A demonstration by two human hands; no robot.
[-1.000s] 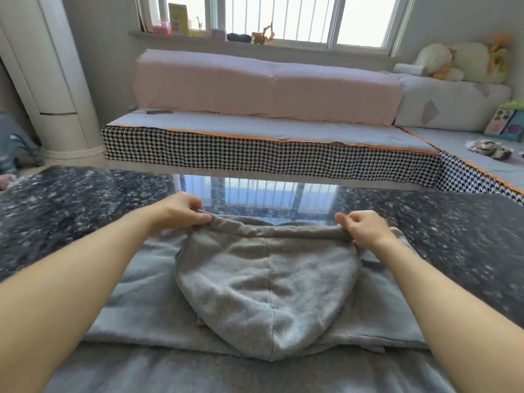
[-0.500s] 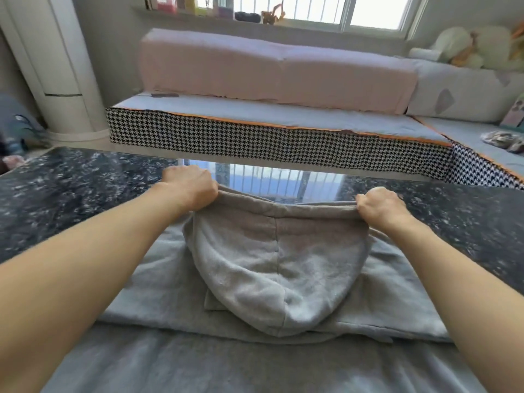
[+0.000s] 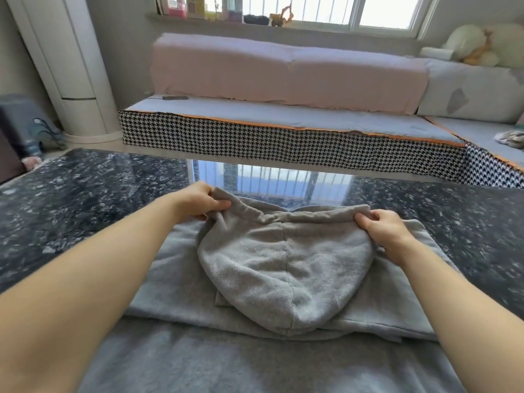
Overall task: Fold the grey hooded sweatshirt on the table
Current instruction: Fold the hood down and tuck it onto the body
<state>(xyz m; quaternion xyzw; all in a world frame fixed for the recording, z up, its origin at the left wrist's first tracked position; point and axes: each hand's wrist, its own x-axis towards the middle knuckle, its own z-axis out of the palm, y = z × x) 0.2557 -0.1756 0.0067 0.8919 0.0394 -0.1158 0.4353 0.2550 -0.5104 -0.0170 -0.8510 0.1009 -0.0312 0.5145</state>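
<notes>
We find the grey hooded sweatshirt (image 3: 255, 279) lying flat on the dark speckled desk (image 3: 85, 194), its body spread toward the person and its sleeves apparently folded inward already. The hood (image 3: 283, 268) is laid back over the upper body of the garment, its rounded tip pointing toward the person.

The left hand (image 3: 198, 204) pinches the far left corner of the hood's base, thumb and fingers curled round a raised fold of fabric. The right hand (image 3: 385, 228) grasps the far right corner likewise, thumb on top. Between the two grips the fabric sags and bunches slightly; it is not yet taut.

We judge the step in hand to be squaring the hood on the back of the garment before the body is folded. To do it well, we would draw the two grips apart until the edge between them runs straight, keep both at equal distance from the desk's far edge just beyond them, then lower the fabric and press it flat. The centre seam of the hood should fall midway between the grips. A risk: uneven tension would skew the hood toward one side and leave a ridge under later folds.
</notes>
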